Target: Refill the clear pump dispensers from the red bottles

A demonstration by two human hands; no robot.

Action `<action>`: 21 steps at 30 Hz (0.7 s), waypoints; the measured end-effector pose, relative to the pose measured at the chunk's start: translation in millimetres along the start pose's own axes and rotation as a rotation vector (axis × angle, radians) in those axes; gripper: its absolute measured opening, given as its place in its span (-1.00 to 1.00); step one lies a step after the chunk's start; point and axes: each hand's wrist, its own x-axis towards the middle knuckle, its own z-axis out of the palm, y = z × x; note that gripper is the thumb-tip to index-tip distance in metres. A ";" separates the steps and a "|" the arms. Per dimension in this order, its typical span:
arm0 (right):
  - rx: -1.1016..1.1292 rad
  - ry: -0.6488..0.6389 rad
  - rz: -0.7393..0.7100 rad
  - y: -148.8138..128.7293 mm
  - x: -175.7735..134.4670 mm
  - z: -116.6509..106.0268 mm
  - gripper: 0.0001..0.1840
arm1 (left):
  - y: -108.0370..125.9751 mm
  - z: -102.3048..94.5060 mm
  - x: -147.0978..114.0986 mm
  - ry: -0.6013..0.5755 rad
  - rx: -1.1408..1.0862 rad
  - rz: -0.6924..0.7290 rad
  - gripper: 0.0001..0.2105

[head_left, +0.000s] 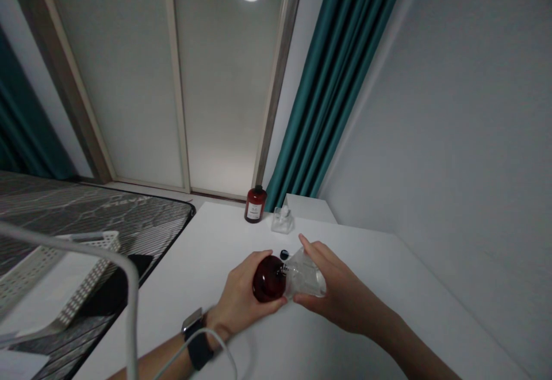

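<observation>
Dark-red bottle (268,281), clasped in the left hand (240,289) over the white table (194,265), adjoins the clear container (305,276) gripped tilted by the right hand (338,288); apparent pouring calls for steady alignment.

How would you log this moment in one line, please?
left hand: holding dark red bottle | right hand: holding clear container, tilted toward bottle | table: black cap, second red bottle

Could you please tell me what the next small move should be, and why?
I would probably steady the clear container with the right hand, aligned with the dark red bottle in the left hand, because the two are held close together, and whether they touch is unclear.
</observation>
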 end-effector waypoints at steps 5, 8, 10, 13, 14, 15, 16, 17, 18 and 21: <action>0.001 0.016 -0.016 -1.1 0.0 -0.4 0.03 | -1.8 1.7 -2.2 -0.003 -0.028 -0.034 -0.31; -0.004 0.011 -0.014 -1.7 0.5 -0.5 0.04 | -4.0 3.3 -3.6 0.009 -0.056 -0.049 -0.30; -0.008 0.014 -0.017 -1.9 1.0 -0.5 0.05 | -5.5 4.1 -4.3 0.014 -0.071 -0.053 -0.31; -0.012 0.006 -0.013 -2.5 1.8 -1.0 0.05 | -6.9 4.5 -4.7 0.003 -0.078 -0.056 -0.32; -0.014 -0.001 -0.007 -2.7 2.0 -1.3 0.05 | -7.0 4.4 -4.7 0.001 -0.076 -0.057 -0.32; -0.016 -0.009 -0.002 -3.0 2.1 -1.5 0.05 | -6.9 4.4 -4.7 0.000 -0.073 -0.054 -0.32; -0.018 -0.015 0.004 -3.1 2.2 -1.6 0.05 | -6.6 4.3 -4.6 0.000 -0.071 -0.051 -0.32; -0.021 -0.018 0.008 -3.2 2.2 -1.6 0.05 | -6.2 4.1 -4.5 0.001 -0.070 -0.048 -0.33; -0.023 -0.018 0.010 -3.1 2.2 -1.5 0.05 | -5.7 4.0 -4.4 0.000 -0.069 -0.047 -0.33; -0.024 -0.010 0.011 -2.4 2.0 -1.1 0.05 | -4.5 3.6 -4.2 -0.004 -0.066 -0.050 -0.34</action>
